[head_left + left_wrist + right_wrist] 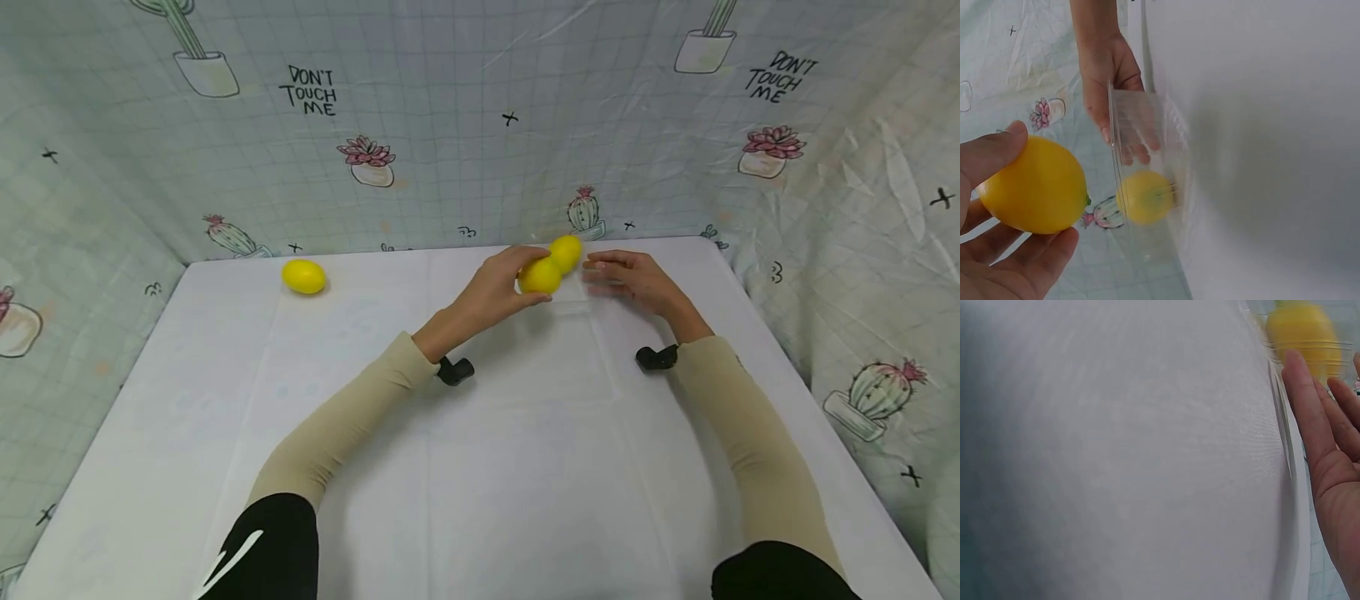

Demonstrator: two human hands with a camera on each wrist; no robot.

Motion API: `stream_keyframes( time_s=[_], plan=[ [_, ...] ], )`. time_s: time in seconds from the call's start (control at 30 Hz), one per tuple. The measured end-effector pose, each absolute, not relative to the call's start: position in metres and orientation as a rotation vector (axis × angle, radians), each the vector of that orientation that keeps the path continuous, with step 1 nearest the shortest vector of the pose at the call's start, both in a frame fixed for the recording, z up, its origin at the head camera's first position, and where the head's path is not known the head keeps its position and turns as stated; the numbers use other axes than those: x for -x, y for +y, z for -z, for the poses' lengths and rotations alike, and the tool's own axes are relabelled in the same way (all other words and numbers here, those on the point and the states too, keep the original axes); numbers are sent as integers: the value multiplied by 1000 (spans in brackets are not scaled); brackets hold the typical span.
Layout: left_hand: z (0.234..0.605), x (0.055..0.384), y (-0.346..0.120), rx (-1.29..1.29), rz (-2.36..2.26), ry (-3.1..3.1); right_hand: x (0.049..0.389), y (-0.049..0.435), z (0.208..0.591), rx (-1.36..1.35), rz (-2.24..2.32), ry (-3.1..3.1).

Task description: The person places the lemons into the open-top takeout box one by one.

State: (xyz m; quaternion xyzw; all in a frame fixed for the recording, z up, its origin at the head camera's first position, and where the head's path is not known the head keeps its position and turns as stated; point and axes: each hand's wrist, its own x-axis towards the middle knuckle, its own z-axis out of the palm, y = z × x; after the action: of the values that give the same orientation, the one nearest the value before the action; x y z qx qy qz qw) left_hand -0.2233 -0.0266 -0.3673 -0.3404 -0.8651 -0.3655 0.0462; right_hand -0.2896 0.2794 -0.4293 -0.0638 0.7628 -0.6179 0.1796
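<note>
My left hand (489, 290) holds a yellow lemon (539, 276) between thumb and fingers, raised at the back of the table. In the left wrist view this lemon (1035, 186) shows its small green tip, beside the open top of a clear plastic container (1175, 134). Inside the container lies a second lemon (1145, 197), seen through the wall. My right hand (637, 279) is at the container's right side, its fingers extended along the ribbed wall; in the right wrist view its fingers (1310, 419) look straight and grip nothing.
A third lemon (303, 276) lies at the back left of the white table (525, 475). Behind the table's back edge hangs a printed cloth (450, 125), with more cloth along both sides.
</note>
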Motion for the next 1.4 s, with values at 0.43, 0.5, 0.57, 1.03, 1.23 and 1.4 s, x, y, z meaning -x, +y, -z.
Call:
stream_keyframes(
  time_s=[0.43,0.5,0.57,1.03,1.23,1.4],
  plan=[
    [357,284,13,948,1063,-2830,290,280,429,239,1783,2121],
    [361,292,18,917,1029,-2887,289,280,429,240,1774,2121],
    [364,299,22,876,1010,-2944,289,280,429,245,1763,2116],
    [374,317,48,854,660,-3108,293,279,424,195,1787,2103],
    [373,317,51,893,663,-3144,292,279,424,204,1804,2113],
    [368,321,52,948,667,-3166,293,279,422,215,1781,2128]
  ],
)
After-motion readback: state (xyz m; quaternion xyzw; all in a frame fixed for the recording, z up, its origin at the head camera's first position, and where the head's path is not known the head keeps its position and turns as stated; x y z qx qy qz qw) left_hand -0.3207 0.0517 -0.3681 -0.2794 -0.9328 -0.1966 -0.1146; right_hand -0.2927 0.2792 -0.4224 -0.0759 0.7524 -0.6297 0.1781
